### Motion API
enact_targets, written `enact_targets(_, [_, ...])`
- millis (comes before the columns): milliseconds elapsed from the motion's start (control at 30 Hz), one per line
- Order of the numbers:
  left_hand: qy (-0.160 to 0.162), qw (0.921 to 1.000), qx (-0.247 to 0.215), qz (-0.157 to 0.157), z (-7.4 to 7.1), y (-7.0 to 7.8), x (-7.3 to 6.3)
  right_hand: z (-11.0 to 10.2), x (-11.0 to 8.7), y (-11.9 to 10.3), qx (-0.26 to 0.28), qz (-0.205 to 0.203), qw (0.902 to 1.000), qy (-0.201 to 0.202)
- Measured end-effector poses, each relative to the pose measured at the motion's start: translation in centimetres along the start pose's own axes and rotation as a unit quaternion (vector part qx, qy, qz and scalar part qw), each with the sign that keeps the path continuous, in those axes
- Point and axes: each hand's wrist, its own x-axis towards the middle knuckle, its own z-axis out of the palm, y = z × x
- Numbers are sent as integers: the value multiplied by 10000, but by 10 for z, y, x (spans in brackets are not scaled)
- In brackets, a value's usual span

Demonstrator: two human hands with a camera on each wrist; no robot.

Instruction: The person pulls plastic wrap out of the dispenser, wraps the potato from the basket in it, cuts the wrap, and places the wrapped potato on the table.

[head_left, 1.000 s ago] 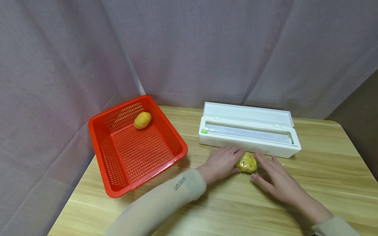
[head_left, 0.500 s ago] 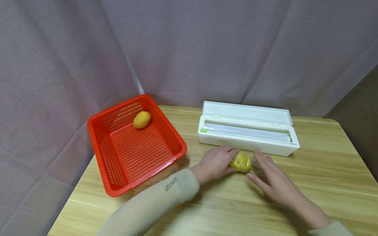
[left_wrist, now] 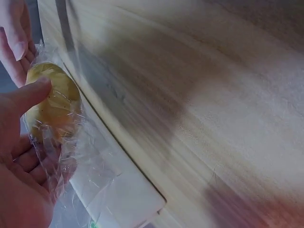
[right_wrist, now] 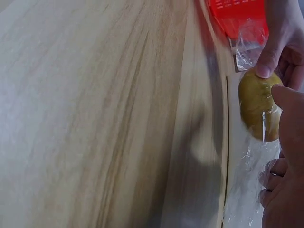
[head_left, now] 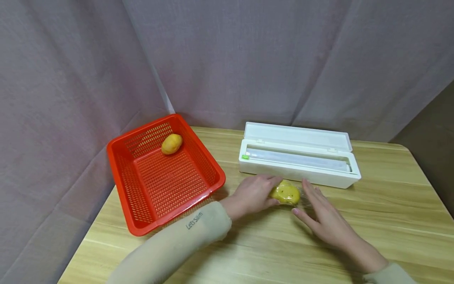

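My left hand (head_left: 253,193) grips a yellow potato (head_left: 287,193) by its left end, thumb pressed on its side. Clear cling film (left_wrist: 61,152) is wrapped round the potato and hangs loose and crumpled at its ends. In the left wrist view the potato (left_wrist: 54,102) shows small dark specks under the film. My right hand (head_left: 328,221) is at the potato's right end, thumb and fingers spread apart around the loose film there. The right wrist view has its thumb tip at the edge of the potato (right_wrist: 259,107).
A white cling film box (head_left: 301,173) lies behind the hands, lid up, with a film roll (head_left: 298,156) and a green slider inside. To the left stands a red plastic basket (head_left: 209,193) with another yellow potato (head_left: 172,144) in it. Grey curtain (head_left: 227,63) hangs behind the wooden table (head_left: 283,252).
Both hands and the wrapped potato have shifted left over the table. The potato has turned, and more of its length shows. My right hand stays at its right end.
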Motion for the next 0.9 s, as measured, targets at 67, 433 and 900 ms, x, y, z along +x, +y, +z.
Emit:
enact_targets(67, [-1,10000,-34,-21,-1,-1,-1,1,0,-1,76,38,10000,-12])
enact_targets(433, [52,9991,-396,-126,-12,0,-4,4,2,-9,641,432,9970,-90])
enact_targets(900, [4,9989,-398,-259,-19,-4,-6,-8,4,-21,4505,-14,8915,474])
